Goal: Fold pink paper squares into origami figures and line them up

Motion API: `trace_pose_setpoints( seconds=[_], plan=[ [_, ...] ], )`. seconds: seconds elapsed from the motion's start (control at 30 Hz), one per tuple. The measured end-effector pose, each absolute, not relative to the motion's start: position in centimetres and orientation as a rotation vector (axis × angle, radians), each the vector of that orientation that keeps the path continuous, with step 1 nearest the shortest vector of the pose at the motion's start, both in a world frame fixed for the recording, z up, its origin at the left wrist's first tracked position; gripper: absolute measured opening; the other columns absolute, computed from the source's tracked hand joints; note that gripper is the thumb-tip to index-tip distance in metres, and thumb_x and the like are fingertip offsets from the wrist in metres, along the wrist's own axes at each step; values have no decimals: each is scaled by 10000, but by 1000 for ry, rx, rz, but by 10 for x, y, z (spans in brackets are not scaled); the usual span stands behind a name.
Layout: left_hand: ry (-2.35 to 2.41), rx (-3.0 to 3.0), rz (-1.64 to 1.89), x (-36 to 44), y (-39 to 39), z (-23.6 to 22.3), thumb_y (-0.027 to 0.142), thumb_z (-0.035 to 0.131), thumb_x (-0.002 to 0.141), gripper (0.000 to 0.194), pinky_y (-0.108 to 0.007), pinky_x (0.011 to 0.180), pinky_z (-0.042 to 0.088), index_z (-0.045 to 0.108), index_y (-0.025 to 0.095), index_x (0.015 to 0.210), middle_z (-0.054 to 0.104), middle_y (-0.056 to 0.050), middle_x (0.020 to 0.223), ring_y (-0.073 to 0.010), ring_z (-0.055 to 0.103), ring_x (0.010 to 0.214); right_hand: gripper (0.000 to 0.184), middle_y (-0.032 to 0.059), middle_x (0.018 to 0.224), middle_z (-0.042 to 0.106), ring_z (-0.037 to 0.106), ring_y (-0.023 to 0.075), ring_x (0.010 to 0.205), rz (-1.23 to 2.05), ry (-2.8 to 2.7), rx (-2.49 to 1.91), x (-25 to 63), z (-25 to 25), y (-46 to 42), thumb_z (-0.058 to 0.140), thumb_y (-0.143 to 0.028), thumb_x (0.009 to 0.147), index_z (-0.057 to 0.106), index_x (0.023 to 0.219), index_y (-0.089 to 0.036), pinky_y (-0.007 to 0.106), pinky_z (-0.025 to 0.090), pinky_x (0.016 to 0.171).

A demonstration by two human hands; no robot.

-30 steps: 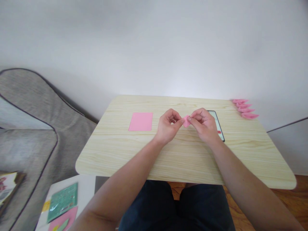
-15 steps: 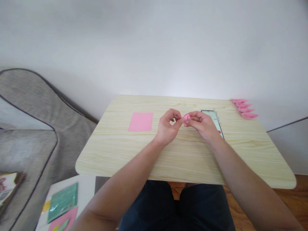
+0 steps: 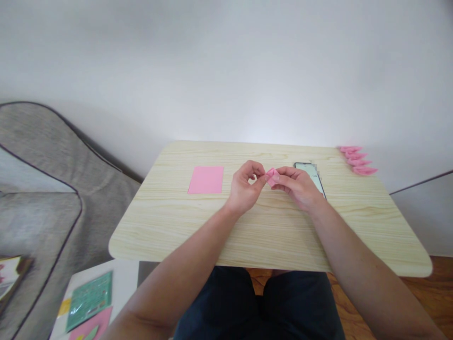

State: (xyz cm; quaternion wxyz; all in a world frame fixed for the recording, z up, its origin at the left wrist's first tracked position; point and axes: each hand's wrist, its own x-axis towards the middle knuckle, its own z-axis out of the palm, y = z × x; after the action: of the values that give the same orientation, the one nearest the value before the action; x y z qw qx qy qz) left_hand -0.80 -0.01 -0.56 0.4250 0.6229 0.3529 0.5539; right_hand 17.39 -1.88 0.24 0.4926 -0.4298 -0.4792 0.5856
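Observation:
Between my two hands, a little above the table, is a small piece of folded pink paper (image 3: 272,176). My left hand (image 3: 248,185) pinches its left edge between thumb and forefinger. The fingers of my right hand (image 3: 296,185) are closed on its right side, with the thumb in front. Part of the paper is hidden behind the fingertips. To the left of my hands a flat pink sheet of paper (image 3: 205,180) lies on the table. A phone (image 3: 313,173) with a lit screen lies partly under my right hand and wrist.
Several folded pink paper pieces (image 3: 360,161) stand in a row at the table's back right corner. The pale wooden table (image 3: 170,222) meets a white wall. At the lower left, a green packet (image 3: 90,300) rests on a white surface beside a grey sofa (image 3: 102,208).
My right hand has shifted slightly, and the folded paper is turned a little, showing more of its front face. Both hands still grip it. The whole view has moved slightly.

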Motion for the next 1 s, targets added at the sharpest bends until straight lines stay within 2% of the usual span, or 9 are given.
trace_pose_setpoints(
  seconds=[0.33,0.5,0.63,0.83,1.0],
  plan=[
    [840,1525,1350,-8,1,-7,263,754,855,150,-274,722,448,618,201,866,625,9,819,-127,575,760,282,41,854,770,689,193,826,1218,-1349,-1139,175,5,-18,803,-504,847,799,874,-223,355,552,836],
    [824,1497,1351,-8,2,-7,269,759,856,157,-273,704,438,616,201,860,617,14,792,-125,567,738,335,44,854,776,704,195,816,1176,-1365,-1169,174,7,-20,812,-549,821,791,859,-217,352,557,825],
    [837,1474,1379,-9,2,-6,270,776,841,174,-268,683,430,618,200,851,620,16,782,-121,565,720,352,43,870,782,704,193,803,1257,-1325,-1221,173,5,-21,877,-527,748,802,906,-220,338,550,784],
    [839,1451,1391,-8,3,-6,283,787,828,189,-263,670,425,618,199,838,613,19,762,-117,557,708,324,57,835,780,716,203,798,1281,-1350,-1253,174,2,-20,866,-501,771,791,868,-201,360,550,820],
    [799,1393,1357,-9,3,-6,294,801,812,226,-264,676,434,602,202,872,631,19,761,-118,580,705,278,23,788,741,669,174,759,1325,-1273,-1182,174,1,-19,869,-465,770,756,818,-216,340,532,796]
  ],
)
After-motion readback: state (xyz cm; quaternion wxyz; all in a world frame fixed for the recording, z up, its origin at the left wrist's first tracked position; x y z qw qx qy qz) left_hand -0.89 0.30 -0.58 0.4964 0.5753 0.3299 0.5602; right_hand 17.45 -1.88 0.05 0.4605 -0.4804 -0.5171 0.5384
